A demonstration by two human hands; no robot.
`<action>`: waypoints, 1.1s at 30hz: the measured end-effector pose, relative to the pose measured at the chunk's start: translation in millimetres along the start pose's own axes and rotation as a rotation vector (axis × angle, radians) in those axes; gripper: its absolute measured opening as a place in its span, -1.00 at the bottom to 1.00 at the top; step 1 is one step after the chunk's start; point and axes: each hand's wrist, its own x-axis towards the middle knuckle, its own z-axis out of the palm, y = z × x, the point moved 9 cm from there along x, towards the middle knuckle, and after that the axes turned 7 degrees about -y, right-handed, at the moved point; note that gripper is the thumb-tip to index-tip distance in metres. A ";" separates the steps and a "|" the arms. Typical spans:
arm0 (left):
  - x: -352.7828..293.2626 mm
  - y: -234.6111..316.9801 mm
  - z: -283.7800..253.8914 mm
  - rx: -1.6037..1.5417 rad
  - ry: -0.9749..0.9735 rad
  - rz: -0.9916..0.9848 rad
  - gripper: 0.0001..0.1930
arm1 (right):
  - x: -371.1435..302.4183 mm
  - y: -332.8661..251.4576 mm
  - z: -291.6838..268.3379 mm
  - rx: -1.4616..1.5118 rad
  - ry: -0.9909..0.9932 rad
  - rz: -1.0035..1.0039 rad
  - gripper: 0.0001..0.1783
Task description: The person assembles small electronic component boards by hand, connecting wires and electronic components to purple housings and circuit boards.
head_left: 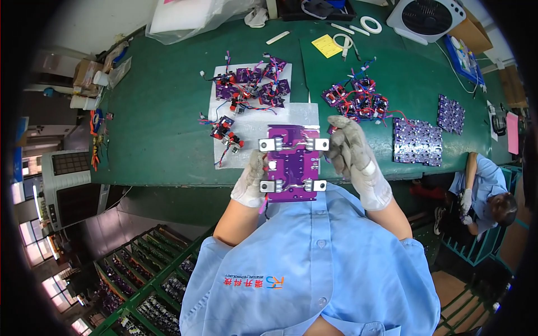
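Note:
A purple circuit board (293, 168) stands face-on in front of my chest, with several metal-tabbed transistors along its two long sides. My left hand (250, 182), in a grey-and-white work glove, is closed on the board's left edge; its fingertips are partly hidden behind the board. From the lower left corner hangs a purple and dark wire (263, 206). My right hand (357, 162), gloved the same way, is beside the board's right edge with its fingers loosely bent and apart. I see nothing held in it. A small reddish part (332, 129) shows by its fingertips.
Wired boards lie on white foam sheets (302, 115) on the green table (162, 123). Another wired pile (358, 99) is beyond my right hand, with flat board panels (417, 143) farther right. A fan (427, 18) stands at the back; a co-worker (485, 190) sits at right.

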 end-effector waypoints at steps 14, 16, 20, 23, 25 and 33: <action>16.8 7.9 37.1 -1.003 -0.358 0.010 -0.27 | -10.0 -17.9 16.2 -0.410 -0.134 -0.011 -0.52; 19.3 -0.3 20.8 -0.708 -0.228 -0.115 -0.38 | -3.7 -27.1 4.5 -0.668 -0.151 -0.288 -0.54; 14.8 -3.3 26.1 -0.794 -0.080 -0.352 -0.57 | -5.8 -57.4 7.3 -0.862 -0.128 -0.326 -0.52; 13.4 -20.5 46.7 -0.909 -0.068 -0.517 -0.68 | -1.2 -69.9 18.9 -0.887 -0.286 -0.197 -0.49; 13.9 -8.8 43.9 -0.436 0.042 -0.358 -0.75 | 4.6 -75.5 30.0 -0.979 -0.388 -0.180 -0.48; 8.0 -3.3 71.0 0.382 -0.472 -0.128 -0.53 | 8.1 -74.3 62.3 -1.181 -0.611 -0.349 -0.49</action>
